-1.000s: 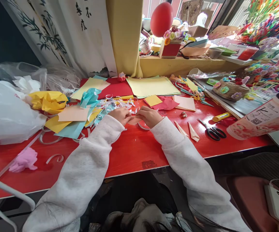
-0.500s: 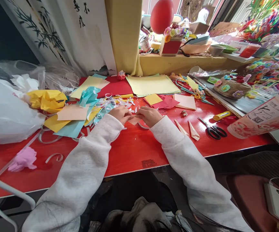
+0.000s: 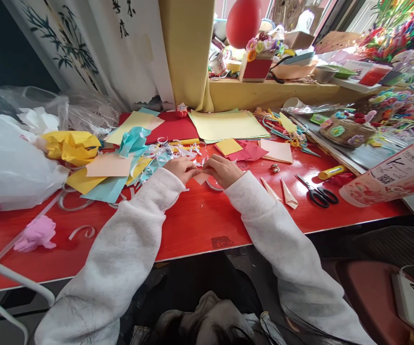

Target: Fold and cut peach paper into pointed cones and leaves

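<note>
Near the middle of the red table (image 3: 192, 230), my left hand (image 3: 181, 168) and my right hand (image 3: 223, 171) meet over a small pale pink paper piece (image 3: 201, 178). Fingers of both hands are closed on its upper edge, and its lower corner hangs between them. A ring-shaped roll (image 3: 214, 185) lies just under my right hand. Shredded paper strips (image 3: 178, 149) are heaped behind the hands. To the right of my right hand rest two folded pale paper cones (image 3: 289, 194) and black-handled scissors (image 3: 318, 191).
Coloured paper (image 3: 228, 125) lies at the back. A pink tumbler (image 3: 389, 172) leans in at the right, near a yellow glue stick (image 3: 331, 172). At the left are a white plastic bag (image 3: 13, 163), crumpled yellow paper (image 3: 72, 146) and pink tissue (image 3: 36, 234).
The whole view has shifted slightly. Both hands stay together on the pink paper, with only a slight change at the fingers.
</note>
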`<move>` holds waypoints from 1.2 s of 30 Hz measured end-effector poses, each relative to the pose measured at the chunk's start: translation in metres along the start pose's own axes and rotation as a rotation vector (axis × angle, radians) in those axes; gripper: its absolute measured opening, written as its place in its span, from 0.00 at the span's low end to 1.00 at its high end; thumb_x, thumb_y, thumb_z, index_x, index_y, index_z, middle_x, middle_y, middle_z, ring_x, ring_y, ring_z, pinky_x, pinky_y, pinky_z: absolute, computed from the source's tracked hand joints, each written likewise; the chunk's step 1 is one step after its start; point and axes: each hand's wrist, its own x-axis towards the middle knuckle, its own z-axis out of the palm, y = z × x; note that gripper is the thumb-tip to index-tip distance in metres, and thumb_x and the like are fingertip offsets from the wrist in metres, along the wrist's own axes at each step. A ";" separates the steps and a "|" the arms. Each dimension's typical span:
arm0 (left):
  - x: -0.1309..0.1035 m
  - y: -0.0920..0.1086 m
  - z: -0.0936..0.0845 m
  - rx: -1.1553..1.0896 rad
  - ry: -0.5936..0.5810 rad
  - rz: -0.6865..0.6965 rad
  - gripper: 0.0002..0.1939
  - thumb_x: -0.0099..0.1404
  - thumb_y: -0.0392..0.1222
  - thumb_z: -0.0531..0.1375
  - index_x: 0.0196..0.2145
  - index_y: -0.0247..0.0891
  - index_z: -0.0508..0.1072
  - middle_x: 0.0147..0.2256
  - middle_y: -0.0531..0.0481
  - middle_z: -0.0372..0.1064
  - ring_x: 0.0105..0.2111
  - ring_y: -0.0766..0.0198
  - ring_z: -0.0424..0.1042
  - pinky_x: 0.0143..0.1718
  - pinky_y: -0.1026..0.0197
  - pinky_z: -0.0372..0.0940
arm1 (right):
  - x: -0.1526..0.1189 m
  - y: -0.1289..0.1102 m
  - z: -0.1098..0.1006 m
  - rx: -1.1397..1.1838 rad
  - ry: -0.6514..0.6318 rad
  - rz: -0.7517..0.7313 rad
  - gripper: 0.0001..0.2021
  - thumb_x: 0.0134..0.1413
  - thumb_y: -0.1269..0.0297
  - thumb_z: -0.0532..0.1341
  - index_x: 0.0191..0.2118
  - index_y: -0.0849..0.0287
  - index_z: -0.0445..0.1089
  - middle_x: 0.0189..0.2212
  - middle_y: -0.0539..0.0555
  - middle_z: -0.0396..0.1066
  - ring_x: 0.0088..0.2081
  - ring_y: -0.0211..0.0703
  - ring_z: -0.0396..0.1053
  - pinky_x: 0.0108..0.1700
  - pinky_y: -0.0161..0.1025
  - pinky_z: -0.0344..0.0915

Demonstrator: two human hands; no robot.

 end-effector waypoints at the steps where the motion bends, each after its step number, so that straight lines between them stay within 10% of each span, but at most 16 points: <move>1: 0.000 0.000 0.000 0.009 -0.020 -0.011 0.11 0.56 0.45 0.53 0.31 0.37 0.72 0.31 0.51 0.67 0.29 0.68 0.64 0.31 0.66 0.57 | 0.000 0.000 0.000 -0.010 -0.002 0.010 0.08 0.51 0.67 0.51 0.30 0.65 0.65 0.28 0.56 0.63 0.29 0.36 0.61 0.32 0.33 0.58; 36: -0.001 0.004 -0.002 -0.048 -0.021 -0.069 0.09 0.56 0.42 0.52 0.29 0.38 0.71 0.25 0.55 0.69 0.26 0.69 0.65 0.30 0.68 0.56 | 0.000 0.000 0.005 -0.005 -0.027 0.080 0.09 0.52 0.66 0.50 0.32 0.63 0.66 0.29 0.55 0.63 0.29 0.36 0.62 0.31 0.33 0.57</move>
